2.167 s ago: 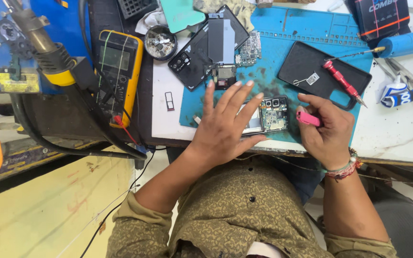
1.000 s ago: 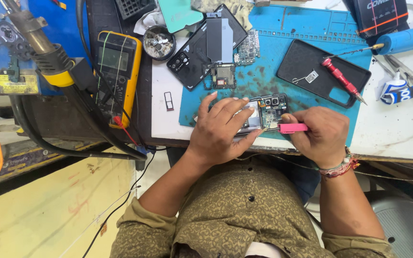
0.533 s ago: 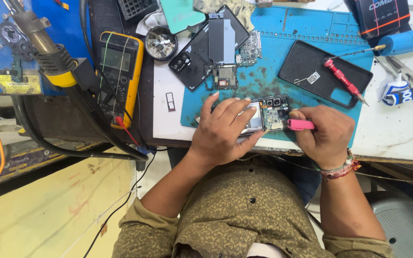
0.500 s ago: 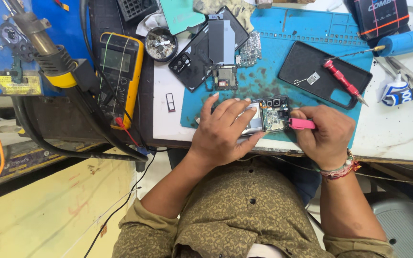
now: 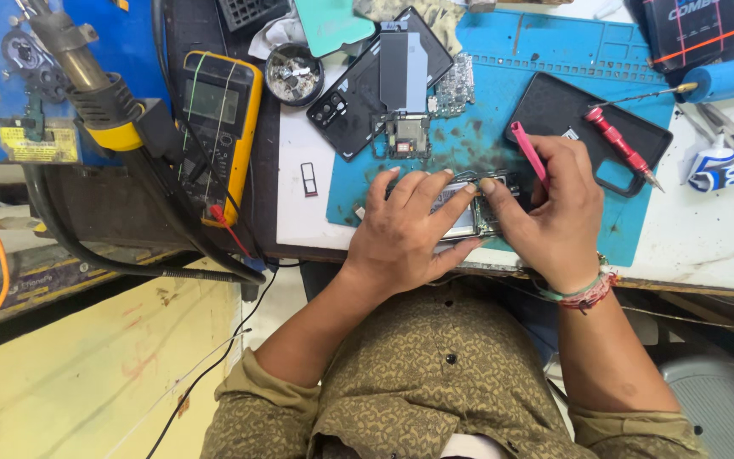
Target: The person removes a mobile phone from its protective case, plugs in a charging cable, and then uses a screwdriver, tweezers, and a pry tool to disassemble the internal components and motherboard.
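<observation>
An opened phone (image 5: pixel 469 212) with its circuit board showing lies at the near edge of the blue work mat (image 5: pixel 554 85). My left hand (image 5: pixel 409 225) rests flat on it, fingers spread over its left part. My right hand (image 5: pixel 550 204) holds a pink tool (image 5: pixel 527 153), which now points up and away, while its fingertips press on the phone's right end. The phone is largely hidden under both hands.
A black phone back cover (image 5: pixel 384 76) and small boards lie further back on the mat. A dark phone case (image 5: pixel 579 119) with a red screwdriver (image 5: pixel 622 149) sits to the right. A yellow multimeter (image 5: pixel 218 127), a soldering handle (image 5: pixel 87 76) and cables stand at the left.
My left hand closed from spread wide to resting on the phone. The pink tool swung from lying level at the phone to pointing upward, and my right fingertips moved onto the phone.
</observation>
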